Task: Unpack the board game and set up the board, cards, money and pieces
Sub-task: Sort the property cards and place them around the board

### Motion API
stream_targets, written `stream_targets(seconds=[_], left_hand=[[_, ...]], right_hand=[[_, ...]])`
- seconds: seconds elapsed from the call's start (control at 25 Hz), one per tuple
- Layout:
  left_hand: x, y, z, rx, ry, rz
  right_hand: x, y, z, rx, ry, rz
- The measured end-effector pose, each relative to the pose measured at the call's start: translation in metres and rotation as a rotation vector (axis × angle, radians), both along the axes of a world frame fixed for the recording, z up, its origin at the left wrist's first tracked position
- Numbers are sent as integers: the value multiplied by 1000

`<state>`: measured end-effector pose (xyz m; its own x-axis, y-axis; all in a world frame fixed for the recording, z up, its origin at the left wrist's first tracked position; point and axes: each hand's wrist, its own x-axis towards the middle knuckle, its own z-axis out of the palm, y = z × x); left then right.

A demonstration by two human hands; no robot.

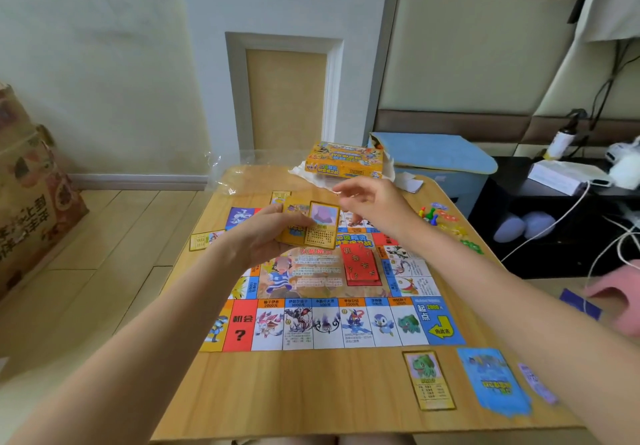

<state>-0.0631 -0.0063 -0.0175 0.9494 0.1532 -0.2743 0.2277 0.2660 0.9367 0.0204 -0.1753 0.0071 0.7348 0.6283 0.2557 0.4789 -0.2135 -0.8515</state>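
Standing by the little wooden table (277, 392) here. Way off to the left of the person's left hand there's a printed paper bag (31, 195) on the floor. Closer in, just left of that hand, one yellow card (202, 239) lies flat at the board's edge.

The left hand (266, 236) is held above the board (329, 323), fingers curled around a small stack of yellow property cards (313, 224), top one face up with a purple picture on it. Another yellow card (280, 196) sits on the table just beyond that hand.

Under and between both hands the board is spread flat, and a red card deck (360, 264) rests on its middle, a bit nearer than the right hand.

The right hand (374, 205) hovers just right of the held cards, fingers loosely bent, nothing in it that I can see. Beyond it sits the orange game box (344, 160) at the far edge.

Right of that hand, a scatter of coloured pawns (429, 214) on the table. Down near the right forearm: a green-creature card (429, 380), then a blue pack (493, 380), side by side.
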Motion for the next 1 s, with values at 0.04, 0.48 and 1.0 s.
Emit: stream_targets(seconds=[0.04,0.48,1.0], left_hand=[[0,-2,1,44,1,-21],[23,0,8,-94,-82,86],[92,92,-22,263,89,492]], right_hand=[[1,1,-1,-38,43,20],[26,27,-8,136,210,-184],[124,124,-67,-164,349,-355]])
